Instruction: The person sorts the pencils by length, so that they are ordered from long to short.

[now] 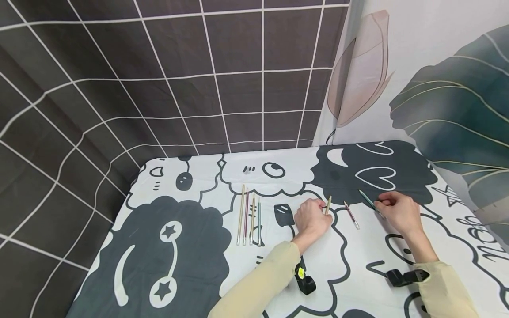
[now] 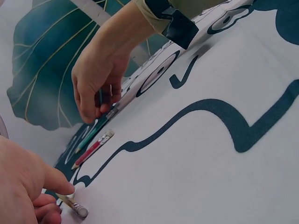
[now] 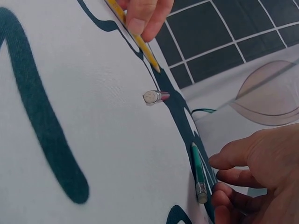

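My left hand (image 1: 313, 216) pinches a yellow pencil (image 3: 145, 48) between thumb and fingers, close to the cloth; its eraser end shows in the left wrist view. To its right a short red pencil (image 1: 351, 215) lies on the cloth, touched by neither hand. A green pencil (image 1: 367, 199) lies farther right, tip pointing away. Beside that pencil hovers my right hand (image 1: 399, 212), fingers loosely bent; in the right wrist view a small gap separates them from the green pencil (image 3: 198, 172), and nothing is held.
Left of the hands, several pencils lie side by side in a row, among them a yellow pencil (image 1: 240, 216), a red one and a green pencil (image 1: 260, 223). A cartoon-print cloth (image 1: 191, 256) covers the table. A dark grid curtain (image 1: 238, 92) hangs behind.
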`<action>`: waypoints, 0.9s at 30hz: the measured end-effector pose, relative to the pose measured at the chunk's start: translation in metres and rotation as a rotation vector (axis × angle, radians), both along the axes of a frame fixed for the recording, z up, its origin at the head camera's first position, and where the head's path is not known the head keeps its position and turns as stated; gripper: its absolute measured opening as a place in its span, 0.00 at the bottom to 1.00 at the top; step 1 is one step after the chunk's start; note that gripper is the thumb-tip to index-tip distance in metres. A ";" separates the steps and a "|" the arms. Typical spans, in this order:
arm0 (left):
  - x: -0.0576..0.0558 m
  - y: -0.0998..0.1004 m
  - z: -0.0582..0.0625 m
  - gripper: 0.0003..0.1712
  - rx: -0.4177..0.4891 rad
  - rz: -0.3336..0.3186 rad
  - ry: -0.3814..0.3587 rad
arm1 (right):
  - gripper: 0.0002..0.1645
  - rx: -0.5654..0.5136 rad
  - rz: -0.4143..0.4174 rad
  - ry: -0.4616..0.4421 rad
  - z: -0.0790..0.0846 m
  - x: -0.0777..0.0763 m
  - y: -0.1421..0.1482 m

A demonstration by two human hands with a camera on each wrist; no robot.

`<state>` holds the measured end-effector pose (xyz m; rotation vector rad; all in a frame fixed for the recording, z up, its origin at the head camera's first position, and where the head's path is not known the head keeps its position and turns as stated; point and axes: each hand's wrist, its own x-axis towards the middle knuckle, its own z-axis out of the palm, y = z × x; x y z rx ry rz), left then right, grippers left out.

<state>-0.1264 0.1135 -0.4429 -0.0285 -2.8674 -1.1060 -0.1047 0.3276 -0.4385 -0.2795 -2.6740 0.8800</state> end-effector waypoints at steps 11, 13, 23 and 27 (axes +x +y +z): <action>-0.004 0.001 -0.001 0.10 -0.048 -0.047 0.041 | 0.13 0.006 0.021 -0.025 0.002 -0.002 -0.003; -0.004 0.001 -0.001 0.10 -0.056 -0.049 0.034 | 0.13 0.006 0.025 -0.030 0.002 -0.003 -0.003; -0.005 -0.001 -0.001 0.09 -0.056 -0.057 0.054 | 0.13 0.000 0.042 -0.035 -0.001 -0.003 -0.004; -0.005 -0.002 -0.001 0.08 -0.008 -0.058 0.047 | 0.13 -0.004 0.040 -0.042 -0.001 -0.003 -0.005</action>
